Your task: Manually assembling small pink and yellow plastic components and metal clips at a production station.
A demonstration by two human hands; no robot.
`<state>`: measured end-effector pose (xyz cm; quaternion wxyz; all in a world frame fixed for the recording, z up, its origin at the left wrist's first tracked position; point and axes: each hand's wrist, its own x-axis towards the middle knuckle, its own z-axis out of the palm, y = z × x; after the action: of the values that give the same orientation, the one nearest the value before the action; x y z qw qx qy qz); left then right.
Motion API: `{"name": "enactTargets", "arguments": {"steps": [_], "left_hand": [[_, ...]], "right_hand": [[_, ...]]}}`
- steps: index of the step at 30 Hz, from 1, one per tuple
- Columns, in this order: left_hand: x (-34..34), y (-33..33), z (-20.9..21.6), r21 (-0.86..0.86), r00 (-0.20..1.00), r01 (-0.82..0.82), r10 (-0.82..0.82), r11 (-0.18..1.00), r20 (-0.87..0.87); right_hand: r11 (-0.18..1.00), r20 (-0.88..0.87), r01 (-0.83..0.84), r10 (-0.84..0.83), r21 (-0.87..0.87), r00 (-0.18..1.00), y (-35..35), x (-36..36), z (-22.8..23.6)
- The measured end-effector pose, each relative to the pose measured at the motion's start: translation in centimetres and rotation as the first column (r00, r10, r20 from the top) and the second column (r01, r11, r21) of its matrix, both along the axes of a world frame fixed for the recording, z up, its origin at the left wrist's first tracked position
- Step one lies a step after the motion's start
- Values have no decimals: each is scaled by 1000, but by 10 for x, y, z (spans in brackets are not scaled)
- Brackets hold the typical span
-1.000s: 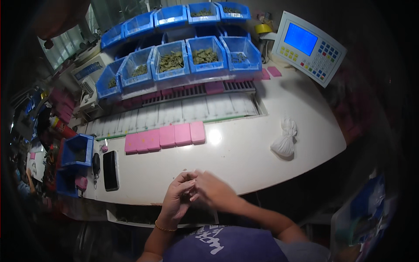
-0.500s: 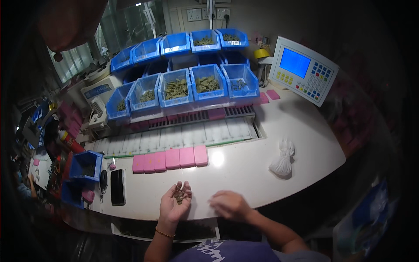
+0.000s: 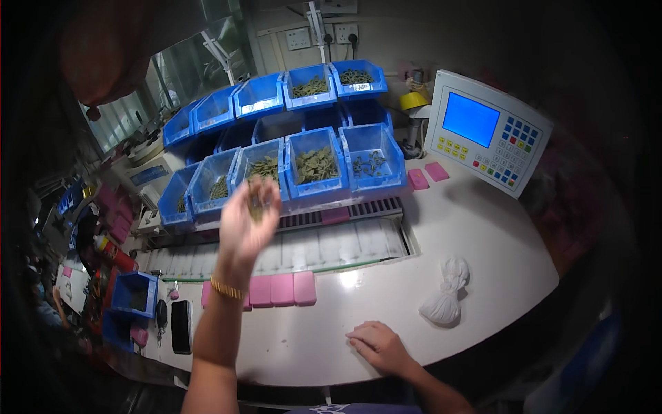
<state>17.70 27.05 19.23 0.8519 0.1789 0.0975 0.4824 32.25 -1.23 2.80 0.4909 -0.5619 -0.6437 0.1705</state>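
Note:
My left hand (image 3: pixel 249 217) is raised in front of the blue bins, its fingers curled up around several small greenish-brown flat pieces (image 3: pixel 256 209). It overlaps the lower edge of a bin of similar pieces (image 3: pixel 265 168). To the right of that, another bin (image 3: pixel 314 186) holds more of them. My right hand (image 3: pixel 379 347) rests on the white table (image 3: pixel 324 331) near its front edge, fingers curled and pressed together; what is under them, if anything, is hidden. Pink blocks (image 3: pixel 283 288) stand in a row, partly behind my left forearm.
Two tiers of blue bins (image 3: pixel 372 181) stand above a slotted metal strip and a white panel. A white tied bag (image 3: pixel 445 300) lies at right, below a control panel with a blue screen (image 3: pixel 472 119). A phone (image 3: pixel 181 327) and small blue bins (image 3: pixel 135 293) are at left.
My left hand has gone up and forward from the table to the bins with the pieces in it. The right hand has moved slightly right and down onto the table. The view has shifted.

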Motion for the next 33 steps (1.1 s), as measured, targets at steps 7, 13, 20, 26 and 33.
{"name": "enactTargets", "arguments": {"steps": [7, 13, 20, 26, 33], "left_hand": [[150, 211, 135, 806, 646, -299, 730, 511, -223], [207, 252, 105, 933, 10, 299, 977, 200, -213], [135, 151, 72, 809, 304, 413, 901, -417, 309], [-23, -11, 5, 750, 230, 599, 958, -280, 173], [-193, -68, -134, 768, -207, 135, 776, 626, -596]], "right_hand": [[993, -27, -116, 115, -37, 993, 6, 5, 16], [986, -111, -155, 148, -66, 983, 3, 12, 20], [987, -100, -163, 162, -4, 982, 6, 12, 9], [992, -86, -126, 123, -28, 989, 0, 10, 7], [982, -112, -58, 39, -178, 993, 7, 4, 10]]}}
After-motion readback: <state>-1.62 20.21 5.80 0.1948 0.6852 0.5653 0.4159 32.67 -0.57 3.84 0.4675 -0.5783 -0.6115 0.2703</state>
